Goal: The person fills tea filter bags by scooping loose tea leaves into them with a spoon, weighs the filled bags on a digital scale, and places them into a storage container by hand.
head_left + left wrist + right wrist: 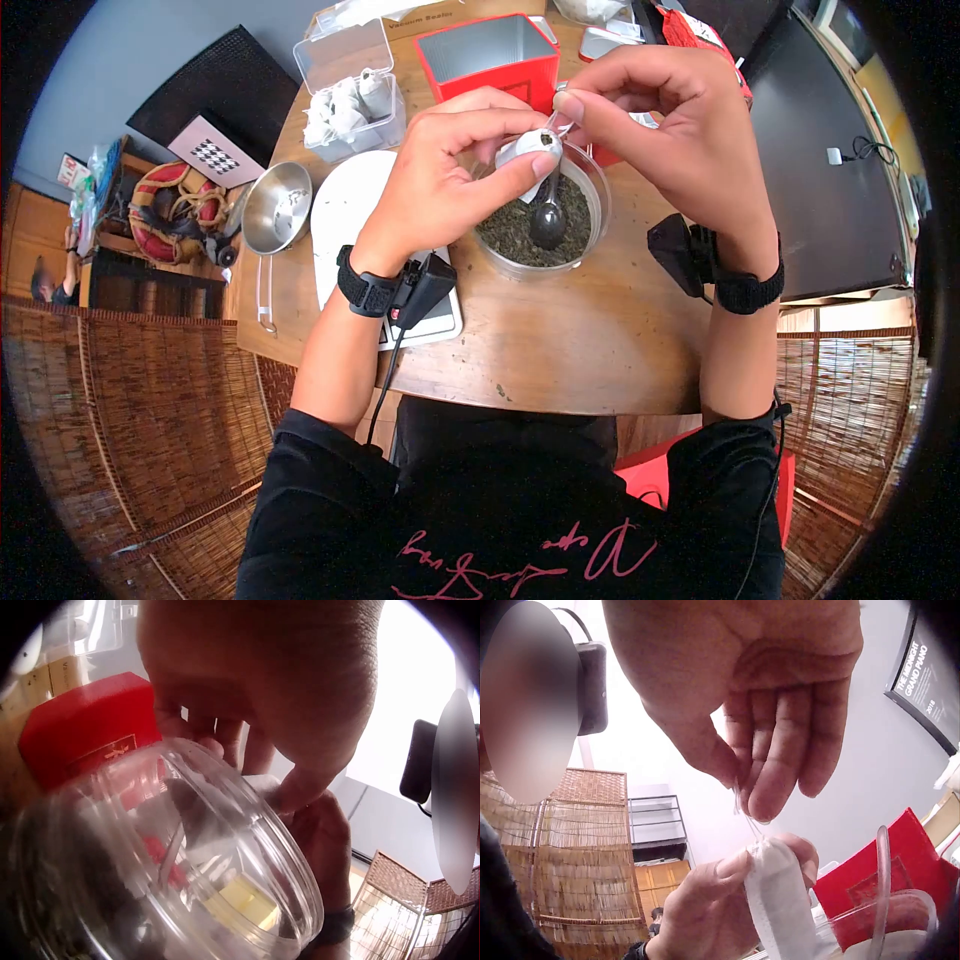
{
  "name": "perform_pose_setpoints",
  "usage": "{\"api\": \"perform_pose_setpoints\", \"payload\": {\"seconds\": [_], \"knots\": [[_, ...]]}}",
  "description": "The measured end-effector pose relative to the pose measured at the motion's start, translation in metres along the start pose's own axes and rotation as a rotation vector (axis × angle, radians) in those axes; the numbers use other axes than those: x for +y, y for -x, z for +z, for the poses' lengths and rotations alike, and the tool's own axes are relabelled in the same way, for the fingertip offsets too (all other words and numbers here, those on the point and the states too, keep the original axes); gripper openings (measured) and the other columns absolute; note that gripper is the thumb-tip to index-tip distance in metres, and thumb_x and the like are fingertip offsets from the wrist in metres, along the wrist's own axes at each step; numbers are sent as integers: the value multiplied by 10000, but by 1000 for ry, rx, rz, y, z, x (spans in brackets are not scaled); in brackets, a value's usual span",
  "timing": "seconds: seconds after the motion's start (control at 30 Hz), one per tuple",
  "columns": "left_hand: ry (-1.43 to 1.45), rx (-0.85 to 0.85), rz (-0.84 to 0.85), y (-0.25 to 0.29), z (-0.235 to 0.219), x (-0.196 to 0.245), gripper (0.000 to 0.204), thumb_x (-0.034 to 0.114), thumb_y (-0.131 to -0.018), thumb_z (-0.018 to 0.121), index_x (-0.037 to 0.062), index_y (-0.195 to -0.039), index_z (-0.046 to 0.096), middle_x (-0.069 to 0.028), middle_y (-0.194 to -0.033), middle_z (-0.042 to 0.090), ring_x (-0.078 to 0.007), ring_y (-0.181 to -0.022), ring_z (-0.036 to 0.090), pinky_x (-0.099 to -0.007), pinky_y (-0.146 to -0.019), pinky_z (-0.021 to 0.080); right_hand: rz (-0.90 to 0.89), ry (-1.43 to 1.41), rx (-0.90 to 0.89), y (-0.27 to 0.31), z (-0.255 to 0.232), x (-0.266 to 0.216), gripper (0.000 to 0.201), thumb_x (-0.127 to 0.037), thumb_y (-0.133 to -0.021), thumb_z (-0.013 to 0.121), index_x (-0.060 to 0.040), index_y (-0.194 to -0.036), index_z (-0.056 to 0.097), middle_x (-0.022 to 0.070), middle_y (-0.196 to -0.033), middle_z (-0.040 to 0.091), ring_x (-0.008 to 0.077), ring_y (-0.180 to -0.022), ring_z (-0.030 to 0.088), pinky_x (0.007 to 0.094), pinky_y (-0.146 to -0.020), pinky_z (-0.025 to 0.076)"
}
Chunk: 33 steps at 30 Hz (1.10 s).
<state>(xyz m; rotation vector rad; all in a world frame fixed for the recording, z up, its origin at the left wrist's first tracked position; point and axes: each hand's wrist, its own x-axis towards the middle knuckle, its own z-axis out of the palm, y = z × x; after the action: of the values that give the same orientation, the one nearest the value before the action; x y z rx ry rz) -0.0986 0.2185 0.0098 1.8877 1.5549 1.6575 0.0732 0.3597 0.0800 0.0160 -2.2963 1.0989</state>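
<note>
While left hand holds white pouch near clear tub, thumb and fingers closed, we see right hand pinch thin string, tips together; black spoon in leaves inside tub.

Taking the jar on the table as clock centre, head view: leaves and a spoon lie inside it. A pouch is held above the jar's 12 o'clock side, left hand around it; its string runs to the right hand at 2 o'clock. The scale sits at 9 o'clock, a pan beyond it. At 10 o'clock, a box contains further pouches. Between 11 and 12 o'clock stands an open tin, a carton behind.
</note>
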Motion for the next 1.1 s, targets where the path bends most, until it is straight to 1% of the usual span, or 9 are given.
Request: {"api": "perform_pose_setpoints", "payload": {"seconds": [0.1,0.23,0.3,0.33,0.4,0.5,0.7,1.0,1.1], "knots": [[-19,2,-151,4,0,6,262,137,-875,792,45,-1118,765,22,-715,595,-44,-569,409,-245,-536,343,15,-56,8,1,1,1,113,-47,-953,729,61,-985,737,77,-854,738,102,-772,715,228,-687,584],[33,28,-195,4,0,9,264,132,-901,763,65,-1156,752,52,-654,568,-24,-519,370,-234,-505,316,40,-83,-9,0,4,-1,112,-49,-955,728,58,-987,740,71,-864,742,93,-763,711,218,-690,580],[40,-42,-261,4,-2,12,304,98,-958,718,34,-1252,677,27,-815,655,-41,-631,559,-200,-579,439,46,-106,-32,0,4,-1,114,-51,-956,728,57,-989,740,68,-867,743,90,-759,709,215,-689,578],[42,-42,-263,4,1,10,304,98,-958,718,34,-1252,677,27,-815,655,-41,-631,559,-200,-579,439,49,-94,-33,0,4,-1,113,-51,-957,728,56,-988,741,63,-866,741,87,-756,708,214,-688,577],[150,73,-110,5,7,4,223,103,-956,697,41,-1165,745,-7,-925,721,-17,-559,432,-215,-515,351,52,-84,-35,1,6,-2,112,-52,-957,727,56,-986,742,59,-865,740,85,-753,706,212,-686,575],[191,62,-108,4,7,1,204,84,-965,676,29,-1147,748,-42,-1062,742,-18,-583,489,-207,-521,372,60,-135,-52,-1,6,-4,113,-48,-956,727,60,-986,740,58,-862,738,82,-755,703,213,-689,574],[205,54,-118,4,6,2,181,61,-971,651,11,-1114,749,-48,-1067,750,-29,-629,579,-196,-553,429,8,-124,-72,0,10,1,115,-41,-945,734,68,-980,741,65,-867,739,92,-760,700,226,-712,575],[215,1,-244,7,3,3,209,23,-932,606,-17,-1090,738,-45,-1012,753,-18,-642,540,-202,-573,435,-63,-18,-59,1,10,-1,118,-51,-930,746,66,-950,743,59,-835,741,94,-771,703,237,-728,574],[195,27,-167,7,4,0,196,33,-932,637,-10,-1090,745,-34,-1027,755,-10,-639,515,-202,-563,419,-42,18,-71,1,11,0,112,-46,-930,744,65,-951,744,61,-842,742,94,-774,702,236,-727,573]]}}
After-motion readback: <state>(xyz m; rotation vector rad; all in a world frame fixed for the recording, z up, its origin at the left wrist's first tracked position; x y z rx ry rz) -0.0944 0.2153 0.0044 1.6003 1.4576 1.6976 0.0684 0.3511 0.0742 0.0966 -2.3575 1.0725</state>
